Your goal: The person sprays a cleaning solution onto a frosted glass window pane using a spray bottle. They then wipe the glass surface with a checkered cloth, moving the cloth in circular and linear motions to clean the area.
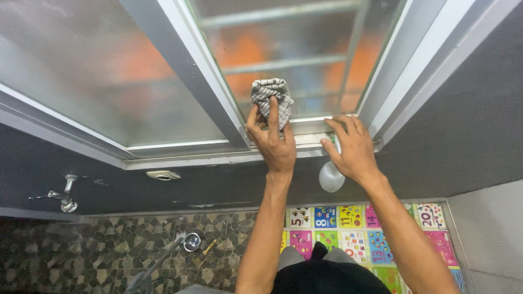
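Observation:
My left hand [271, 139] presses a grey checked cloth [272, 96] against the lower part of a frosted glass window pane [293, 53]. Its fingers spread over the cloth near the bottom frame rail. My right hand [349, 148] rests on the window sill, wrapped around a white bottle [331, 176] that hangs down below the palm; only the bottle's rounded body shows.
The window has a grey metal frame [192, 80] with a second frosted pane [73, 72] at left. Below is a dark wall with a tap [66, 197]. The floor has pebble-pattern tiles [103, 251] and a colourful number mat [363, 230].

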